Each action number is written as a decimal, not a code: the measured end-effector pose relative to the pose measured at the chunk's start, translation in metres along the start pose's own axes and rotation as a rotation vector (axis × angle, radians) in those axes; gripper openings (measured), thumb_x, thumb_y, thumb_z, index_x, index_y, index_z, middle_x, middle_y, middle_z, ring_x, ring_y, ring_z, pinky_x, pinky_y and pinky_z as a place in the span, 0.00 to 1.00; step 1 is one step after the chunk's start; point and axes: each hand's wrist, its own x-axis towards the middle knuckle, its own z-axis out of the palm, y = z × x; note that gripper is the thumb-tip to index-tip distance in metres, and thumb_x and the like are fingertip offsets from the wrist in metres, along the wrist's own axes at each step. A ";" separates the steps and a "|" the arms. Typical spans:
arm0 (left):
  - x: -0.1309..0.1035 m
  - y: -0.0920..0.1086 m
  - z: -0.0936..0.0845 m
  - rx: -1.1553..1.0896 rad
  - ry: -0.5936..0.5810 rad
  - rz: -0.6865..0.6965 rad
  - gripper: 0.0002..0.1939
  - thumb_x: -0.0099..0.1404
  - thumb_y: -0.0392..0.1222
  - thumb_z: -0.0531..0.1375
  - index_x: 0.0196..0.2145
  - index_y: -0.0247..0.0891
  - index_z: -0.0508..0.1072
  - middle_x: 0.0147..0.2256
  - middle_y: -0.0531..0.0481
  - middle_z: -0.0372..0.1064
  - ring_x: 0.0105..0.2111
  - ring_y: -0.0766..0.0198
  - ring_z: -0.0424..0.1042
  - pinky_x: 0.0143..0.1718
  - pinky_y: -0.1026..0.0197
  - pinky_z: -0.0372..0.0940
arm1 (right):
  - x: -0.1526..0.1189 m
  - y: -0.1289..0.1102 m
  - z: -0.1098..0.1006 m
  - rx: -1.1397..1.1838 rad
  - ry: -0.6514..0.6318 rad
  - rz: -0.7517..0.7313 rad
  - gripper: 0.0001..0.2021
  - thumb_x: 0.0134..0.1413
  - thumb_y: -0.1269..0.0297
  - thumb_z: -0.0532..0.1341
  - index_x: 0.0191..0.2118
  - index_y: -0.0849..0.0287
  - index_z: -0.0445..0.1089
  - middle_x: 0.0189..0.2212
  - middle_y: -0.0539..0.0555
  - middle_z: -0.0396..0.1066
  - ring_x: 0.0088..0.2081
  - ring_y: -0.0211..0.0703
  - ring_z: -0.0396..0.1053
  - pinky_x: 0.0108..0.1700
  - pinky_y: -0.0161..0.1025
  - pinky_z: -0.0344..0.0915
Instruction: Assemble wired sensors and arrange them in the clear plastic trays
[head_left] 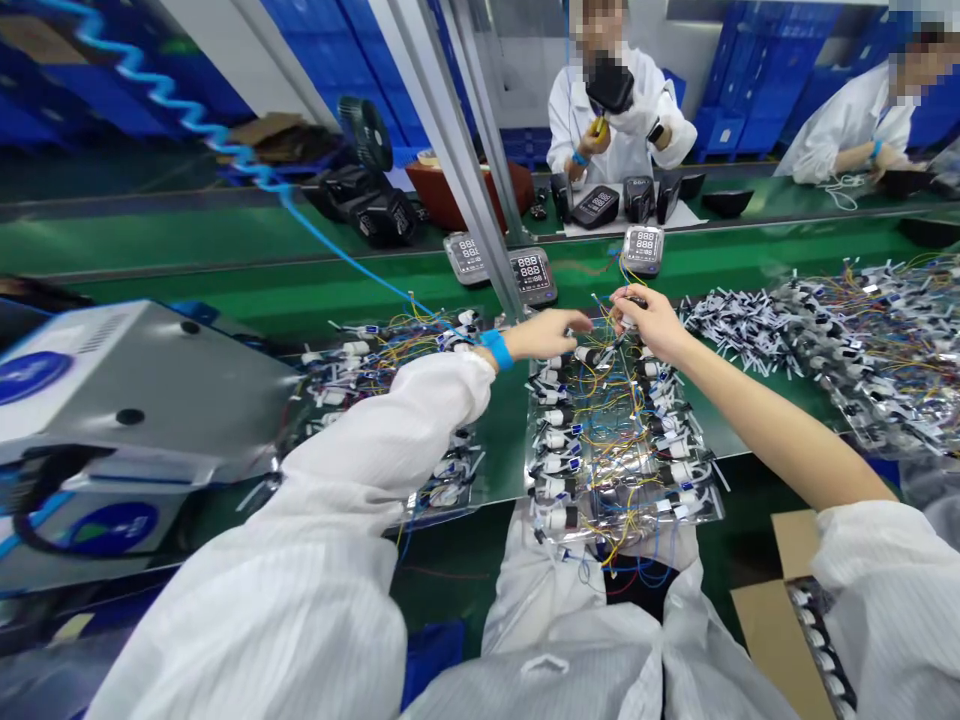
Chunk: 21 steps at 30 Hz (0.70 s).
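Note:
My right hand [646,318] is closed at the far end of a clear plastic tray [615,520], its fingers pinching a small wired motor [630,316], a white and black cylinder partly hidden by them. To its left, my left hand [553,333] hovers over the tray's far left corner, fingers loosely apart with nothing visible in them. A blue wristband [496,350] circles the left wrist. Along both sides of the tray lie rows of similar wired motors [556,440], with yellow, blue and red wires [611,410] tangled between them.
Display units [643,250] stand on the green conveyor ahead, by a metal post [450,130]. White strips [739,325] and more wired parts [892,330] are heaped right. A grey machine [150,390] sits left, a coiled blue cord [247,165] above. A co-worker [622,110] works opposite.

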 end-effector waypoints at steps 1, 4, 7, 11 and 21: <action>-0.001 -0.001 0.006 0.083 -0.090 0.057 0.21 0.65 0.40 0.65 0.55 0.36 0.77 0.56 0.39 0.79 0.55 0.52 0.77 0.61 0.51 0.68 | -0.001 0.000 -0.001 0.018 -0.011 0.006 0.18 0.51 0.52 0.74 0.41 0.57 0.73 0.31 0.49 0.75 0.26 0.35 0.71 0.30 0.35 0.70; 0.005 0.002 0.015 0.193 -0.242 0.165 0.17 0.69 0.44 0.65 0.54 0.38 0.80 0.53 0.42 0.81 0.51 0.54 0.79 0.57 0.55 0.69 | -0.002 -0.002 -0.003 0.074 -0.060 0.045 0.22 0.50 0.58 0.74 0.50 0.55 0.74 0.42 0.52 0.80 0.29 0.35 0.73 0.33 0.37 0.75; 0.013 -0.001 0.018 0.233 -0.251 0.191 0.12 0.72 0.45 0.63 0.47 0.38 0.82 0.46 0.44 0.82 0.45 0.58 0.79 0.50 0.59 0.68 | -0.003 -0.007 -0.007 0.087 -0.057 0.062 0.26 0.48 0.67 0.70 0.55 0.52 0.73 0.54 0.53 0.78 0.26 0.33 0.72 0.31 0.38 0.76; 0.014 -0.012 0.020 0.337 -0.244 0.188 0.12 0.71 0.45 0.63 0.47 0.38 0.81 0.45 0.44 0.80 0.43 0.59 0.77 0.47 0.61 0.67 | -0.003 -0.013 -0.015 -0.008 -0.028 -0.012 0.29 0.50 0.70 0.64 0.60 0.48 0.72 0.67 0.53 0.70 0.25 0.31 0.71 0.26 0.37 0.74; 0.005 -0.026 0.004 0.605 -0.107 0.021 0.11 0.68 0.41 0.65 0.46 0.36 0.82 0.43 0.42 0.79 0.43 0.55 0.77 0.45 0.59 0.66 | 0.012 -0.043 -0.061 -0.460 0.206 -0.360 0.25 0.65 0.51 0.63 0.66 0.43 0.68 0.62 0.56 0.74 0.37 0.46 0.80 0.27 0.40 0.74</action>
